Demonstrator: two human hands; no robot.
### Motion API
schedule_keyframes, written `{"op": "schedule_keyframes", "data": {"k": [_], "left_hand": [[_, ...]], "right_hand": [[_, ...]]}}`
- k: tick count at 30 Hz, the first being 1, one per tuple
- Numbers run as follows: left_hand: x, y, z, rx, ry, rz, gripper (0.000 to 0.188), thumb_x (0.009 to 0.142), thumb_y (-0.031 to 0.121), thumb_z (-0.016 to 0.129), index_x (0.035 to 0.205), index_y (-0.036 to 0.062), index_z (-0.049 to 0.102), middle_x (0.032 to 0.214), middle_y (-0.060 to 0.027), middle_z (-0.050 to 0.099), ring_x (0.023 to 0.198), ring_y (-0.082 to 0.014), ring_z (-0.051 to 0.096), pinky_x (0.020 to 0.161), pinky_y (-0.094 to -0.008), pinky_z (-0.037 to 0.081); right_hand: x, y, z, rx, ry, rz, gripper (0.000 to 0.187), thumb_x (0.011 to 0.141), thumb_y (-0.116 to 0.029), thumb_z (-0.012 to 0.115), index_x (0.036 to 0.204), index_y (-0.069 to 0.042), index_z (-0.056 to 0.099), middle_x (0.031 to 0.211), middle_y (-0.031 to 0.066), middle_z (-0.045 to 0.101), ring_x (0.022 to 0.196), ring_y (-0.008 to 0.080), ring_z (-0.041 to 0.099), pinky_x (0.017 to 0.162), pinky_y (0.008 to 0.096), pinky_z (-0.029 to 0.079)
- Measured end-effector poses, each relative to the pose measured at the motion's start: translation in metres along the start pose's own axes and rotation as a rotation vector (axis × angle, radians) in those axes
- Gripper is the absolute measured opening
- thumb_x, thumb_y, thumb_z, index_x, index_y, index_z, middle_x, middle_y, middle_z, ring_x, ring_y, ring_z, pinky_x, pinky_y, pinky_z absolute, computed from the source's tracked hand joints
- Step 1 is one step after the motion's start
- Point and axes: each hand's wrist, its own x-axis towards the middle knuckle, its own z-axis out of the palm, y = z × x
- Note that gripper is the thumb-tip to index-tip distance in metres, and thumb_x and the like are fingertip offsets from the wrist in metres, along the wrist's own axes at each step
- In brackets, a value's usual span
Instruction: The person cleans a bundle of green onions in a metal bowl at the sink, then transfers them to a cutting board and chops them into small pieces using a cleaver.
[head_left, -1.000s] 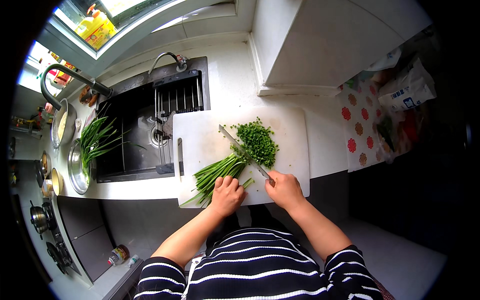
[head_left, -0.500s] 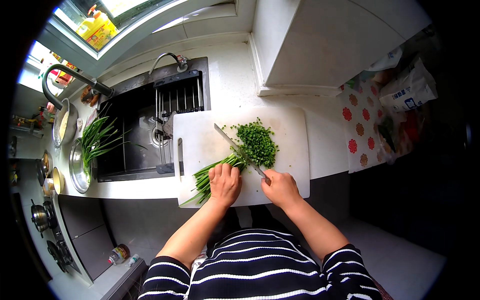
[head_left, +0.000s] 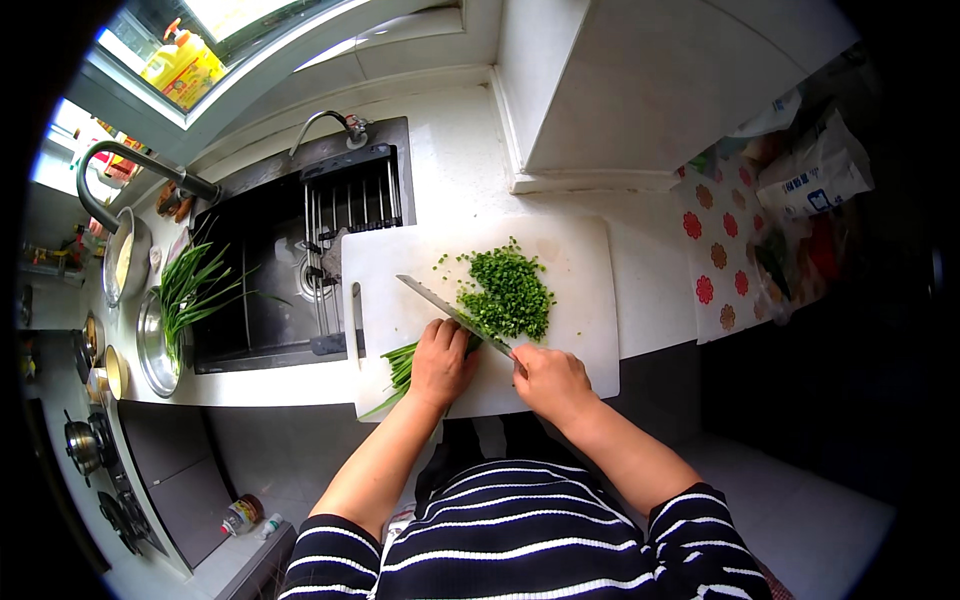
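A white cutting board [head_left: 583, 270] lies on the counter and overlaps the sink's right side. My right hand [head_left: 553, 383] is closed round the handle of a kitchen knife [head_left: 432, 297], whose blade slants away to the far left. My left hand [head_left: 443, 362] presses down on a bunch of long green chives [head_left: 400, 370], fingers curled over it beside the blade. The bunch's cut end is mostly hidden by that hand and the knife. Just beyond the blade lies a heap of finely chopped chives [head_left: 510, 292], with a few loose bits around it.
Left of the board is a black sink [head_left: 270, 270] with a metal rack [head_left: 350, 205] across it. More long chives [head_left: 190, 290] hang out of a steel bowl [head_left: 152, 350] at its left edge. A flower-patterned cloth [head_left: 715, 250] and plastic bags [head_left: 815, 180] are at the right.
The knife has swung so its tip points further left and nearer me. My left hand has shifted slightly left and now covers more of the chive bunch.
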Motion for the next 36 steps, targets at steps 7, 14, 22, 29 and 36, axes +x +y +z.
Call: {"op": "schedule_keyframes", "data": {"k": [7,14,22,29,36], "left_hand": [[0.002,-0.001,0.0,-0.005,0.003,0.003,0.041,0.068,0.012,0.072,0.106,0.003,0.06,0.105,-0.0156,0.057,0.1,-0.0366,0.054,0.082,-0.0429,0.05],[0.005,-0.001,0.0,0.043,0.034,0.048,0.027,0.068,0.01,0.065,0.094,0.0048,0.06,0.097,-0.0111,0.058,0.094,-0.0311,0.055,0.077,-0.0378,0.051],[0.002,-0.002,0.001,0.047,-0.023,0.017,0.031,0.067,0.011,0.07,0.096,0.0051,0.061,0.1,-0.0105,0.059,0.097,-0.0312,0.056,0.08,-0.0382,0.051],[0.001,-0.004,0.003,0.062,0.001,0.03,0.029,0.067,0.011,0.07,0.094,0.0053,0.06,0.101,-0.0104,0.059,0.097,-0.0308,0.057,0.078,-0.0378,0.051],[0.003,0.001,0.0,0.038,0.047,0.018,0.02,0.07,0.008,0.062,0.09,0.0059,0.06,0.096,-0.0108,0.057,0.096,-0.0314,0.055,0.076,-0.0374,0.052]], "right_hand": [[0.005,-0.005,0.002,-0.018,-0.068,0.016,0.014,0.081,-0.014,0.059,0.091,-0.006,0.064,0.078,0.0181,0.068,0.072,0.037,0.067,0.069,0.047,0.054],[0.001,-0.005,-0.014,-0.074,-0.231,0.125,0.015,0.082,-0.014,0.058,0.092,-0.003,0.061,0.08,0.0212,0.067,0.078,0.0407,0.066,0.074,0.0494,0.053],[0.03,-0.008,0.005,-0.096,-0.237,0.142,0.015,0.081,-0.016,0.057,0.089,-0.004,0.063,0.079,0.0218,0.066,0.076,0.0421,0.064,0.072,0.0498,0.052],[0.044,-0.001,0.023,0.057,-0.1,0.149,0.013,0.081,-0.018,0.058,0.085,-0.007,0.064,0.075,0.0189,0.066,0.075,0.0393,0.064,0.07,0.0473,0.053],[0.013,-0.003,-0.006,0.056,-0.058,0.077,0.012,0.08,-0.017,0.059,0.085,-0.007,0.065,0.076,0.0177,0.067,0.073,0.0395,0.065,0.07,0.0492,0.053]]}}
